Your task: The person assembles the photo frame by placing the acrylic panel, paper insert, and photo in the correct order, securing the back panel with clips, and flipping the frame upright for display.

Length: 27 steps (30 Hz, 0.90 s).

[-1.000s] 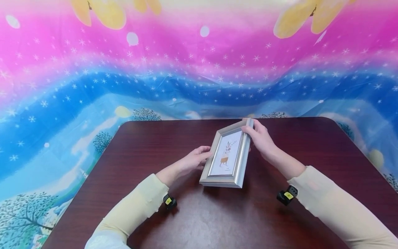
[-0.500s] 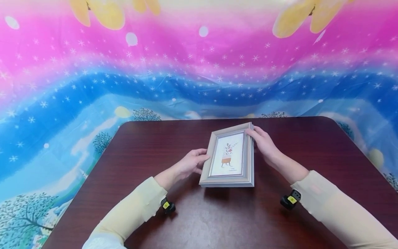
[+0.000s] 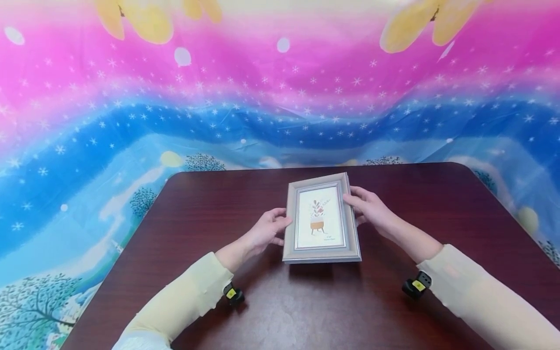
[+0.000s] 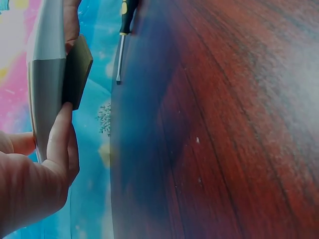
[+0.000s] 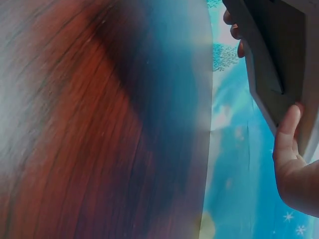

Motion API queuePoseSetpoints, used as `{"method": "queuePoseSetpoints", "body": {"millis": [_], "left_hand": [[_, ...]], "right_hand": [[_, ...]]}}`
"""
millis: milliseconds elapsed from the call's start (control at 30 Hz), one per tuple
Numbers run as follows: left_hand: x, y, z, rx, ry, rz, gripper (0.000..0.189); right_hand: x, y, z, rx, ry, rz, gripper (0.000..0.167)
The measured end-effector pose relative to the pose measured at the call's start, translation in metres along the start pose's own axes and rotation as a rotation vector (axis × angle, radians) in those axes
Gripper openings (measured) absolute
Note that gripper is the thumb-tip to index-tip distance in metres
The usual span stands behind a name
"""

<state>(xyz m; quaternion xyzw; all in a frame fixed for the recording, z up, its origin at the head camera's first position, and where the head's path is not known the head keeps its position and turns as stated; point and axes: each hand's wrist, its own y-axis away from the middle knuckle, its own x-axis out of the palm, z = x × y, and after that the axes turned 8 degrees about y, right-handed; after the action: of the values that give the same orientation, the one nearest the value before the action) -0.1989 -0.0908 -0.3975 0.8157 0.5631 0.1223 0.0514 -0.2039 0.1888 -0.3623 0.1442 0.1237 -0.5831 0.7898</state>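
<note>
A picture frame (image 3: 321, 218) with a pale silvery border shows its front in the head view: a print of a potted plant. It is held tilted above the table. My left hand (image 3: 264, 231) pinches its left edge between thumb and fingers. On the right edge, above mid-height, my right hand (image 3: 372, 209) grips it with the thumb in front. From the left wrist, the frame (image 4: 47, 84) appears side-on, with a stand flap (image 4: 79, 69) jutting from its back. The dark back panel (image 5: 286, 45) shows in the right wrist view.
A screwdriver (image 4: 127, 22) with a black and yellow handle lies on the table in the left wrist view; the head view does not show it. The dark reddish wooden table (image 3: 280, 311) reaches back to a colourful printed cloth (image 3: 280, 107).
The picture frame has turned from a slanted angle to face the head camera more squarely. My right hand has come lower with its right edge; my left hand keeps its hold.
</note>
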Motion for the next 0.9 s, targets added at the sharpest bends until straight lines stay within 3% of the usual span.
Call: {"method": "queuePoseSetpoints", "body": {"millis": [300,600,900], "left_hand": [[-0.001,-0.001,0.005,0.018,-0.026,-0.034,0.044],[0.000,-0.001,0.004,0.015,-0.043,-0.044,0.047],[0.000,-0.003,0.006,0.017,-0.140,-0.009,0.065]], "right_hand": [[0.003,0.006,-0.007,0.019,0.090,0.097,0.071],[0.003,0.007,-0.013,0.020,0.243,0.073,0.073],[0.007,0.007,-0.023,-0.012,0.310,0.090,0.070]]}}
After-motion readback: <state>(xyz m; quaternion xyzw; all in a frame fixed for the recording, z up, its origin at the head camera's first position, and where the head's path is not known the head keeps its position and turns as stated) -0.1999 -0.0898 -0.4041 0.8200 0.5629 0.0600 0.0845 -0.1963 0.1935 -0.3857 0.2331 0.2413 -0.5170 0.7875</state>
